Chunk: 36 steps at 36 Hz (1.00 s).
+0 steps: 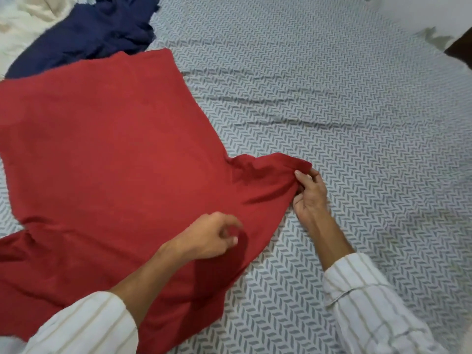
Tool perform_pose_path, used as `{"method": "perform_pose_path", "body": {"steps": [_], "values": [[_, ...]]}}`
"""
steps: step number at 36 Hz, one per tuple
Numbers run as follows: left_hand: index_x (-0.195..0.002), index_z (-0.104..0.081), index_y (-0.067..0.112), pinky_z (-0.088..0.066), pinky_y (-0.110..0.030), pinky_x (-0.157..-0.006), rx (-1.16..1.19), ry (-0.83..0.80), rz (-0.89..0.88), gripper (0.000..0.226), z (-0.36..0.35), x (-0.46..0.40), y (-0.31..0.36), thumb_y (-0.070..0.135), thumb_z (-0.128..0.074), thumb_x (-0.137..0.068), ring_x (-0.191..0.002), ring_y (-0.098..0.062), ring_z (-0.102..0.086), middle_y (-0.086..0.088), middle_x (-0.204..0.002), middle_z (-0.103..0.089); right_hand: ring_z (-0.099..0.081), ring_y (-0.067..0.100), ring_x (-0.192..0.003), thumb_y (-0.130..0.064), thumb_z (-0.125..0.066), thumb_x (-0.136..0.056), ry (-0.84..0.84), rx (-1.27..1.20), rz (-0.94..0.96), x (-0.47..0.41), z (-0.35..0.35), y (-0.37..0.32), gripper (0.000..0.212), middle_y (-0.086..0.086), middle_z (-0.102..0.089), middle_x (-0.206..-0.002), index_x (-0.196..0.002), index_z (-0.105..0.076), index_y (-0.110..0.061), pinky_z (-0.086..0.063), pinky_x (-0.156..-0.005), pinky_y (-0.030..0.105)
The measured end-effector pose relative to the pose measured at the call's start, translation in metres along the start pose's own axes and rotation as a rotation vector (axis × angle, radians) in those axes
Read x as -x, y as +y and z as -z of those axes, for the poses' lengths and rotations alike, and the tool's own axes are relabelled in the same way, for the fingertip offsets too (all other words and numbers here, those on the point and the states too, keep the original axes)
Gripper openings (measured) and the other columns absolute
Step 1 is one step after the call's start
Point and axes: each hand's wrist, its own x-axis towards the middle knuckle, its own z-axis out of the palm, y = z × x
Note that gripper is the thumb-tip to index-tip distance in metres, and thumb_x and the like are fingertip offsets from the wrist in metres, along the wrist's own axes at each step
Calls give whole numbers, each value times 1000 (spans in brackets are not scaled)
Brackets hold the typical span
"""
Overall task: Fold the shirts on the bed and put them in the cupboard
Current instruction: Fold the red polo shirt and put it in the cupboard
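**Red shirt spread on the bed, sleeve pinched by the right hand**

The red shirt [109, 149] lies flat on the bed [332, 111], spread over its patterned sheet. The right hand [310, 194] grips the end of the shirt's sleeve [268, 169], thumb and fingers curled round a bunch of the cloth at the cuff. The left hand [212, 236] is over the shirt near the shoulder, fingers loosely curled; whether it pinches the cloth or only hovers cannot be told, as the fingertips are blurred. A navy shirt [89, 34] lies crumpled at the far edge, touching the red one, with pale cloth [23, 19] beside it.
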Motion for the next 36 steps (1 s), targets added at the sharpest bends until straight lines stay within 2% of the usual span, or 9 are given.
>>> {"method": "perform_pose_path", "body": {"steps": [4, 6, 11, 15, 19, 24, 29, 32, 36], "values": [[-109, -73, 20, -51, -29, -84, -3, 394, -144, 24, 27, -45, 11, 12, -70, -87, -80, -13, -65, 6, -86, -71, -62, 12, -87, 9, -60, -93, 61, -62, 100, -8, 4, 11, 30, -2, -65, -89, -94, -59, -21, -52, -101, 34], [-112, -72, 14, -42, -24, -90, -60, 509, -214, 26, 45, -71, 19, 9, -70, -86, -94, -21, -64, -2, -100, -72, -62, 13, -93, 6, -59, -94, 108, -45, 143, -12, 6, 14, 27, -1, -66, -94, -96, -60, -21, -46, -108, 38], [-136, -56, 18, -41, -44, -110, -136, 356, -81, 42, 76, -128, 38, 28, -62, -95, -127, -27, -53, -6, -133, -62, -63, 17, -98, 7, -52, -95, 107, -64, 148, -10, 5, 15, 25, 4, -68, -97, -94, -57, -18, -50, -100, 33], [-133, -57, 26, -41, -47, -110, -168, 36, 126, 44, 86, -160, 63, 50, -56, -97, -122, -23, -57, 1, -127, -64, -70, 15, -95, 1, -59, -97, 41, -27, 76, -1, 2, 10, 15, 6, -73, -99, -106, -60, -12, -58, -88, 30], [-126, -66, 14, -47, -37, -103, -152, -140, 178, 45, 91, -178, 92, 43, -68, -92, -117, -23, -58, -1, -128, -62, -73, 18, -92, 2, -64, -95, 21, -17, 64, 3, -2, 7, 22, 8, -76, -95, -115, -60, -4, -60, -86, 31], [-122, -63, 18, -51, -21, -54, 285, -78, 220, 41, 98, -190, 98, 5, -75, -85, -81, -15, -59, -1, -102, -58, -71, 18, -100, 1, -62, -97, 55, -71, 69, 2, -3, 8, 19, 7, -75, -101, -114, -61, -6, -58, -90, 30], [-127, -59, 12, -59, -30, -58, 755, -48, 201, 60, 103, -195, 81, -22, -67, -78, -68, -19, -67, -9, -84, -62, -70, 18, -105, -1, -61, -98, 96, -78, 95, -1, -2, 12, 16, 7, -73, -110, -109, -62, -11, -57, -88, 29], [-116, -65, 15, -59, -37, -73, 629, 59, 138, 55, 98, -199, 72, -18, -75, -72, -68, -17, -60, -3, -71, -57, -70, 17, -104, -4, -63, -98, 130, -27, 115, -3, -1, 14, 12, 6, -73, -108, -106, -62, -13, -57, -88, 29], [-116, -63, 20, -48, -23, -67, 112, 259, 6, 54, 81, -205, 71, 3, -86, -70, -82, -15, -57, 3, -87, -52, -70, 15, -101, -10, -67, -97, 201, 94, 146, -6, 0, 20, 11, 2, -73, -104, -106, -63, -14, -57, -94, 33]]}}
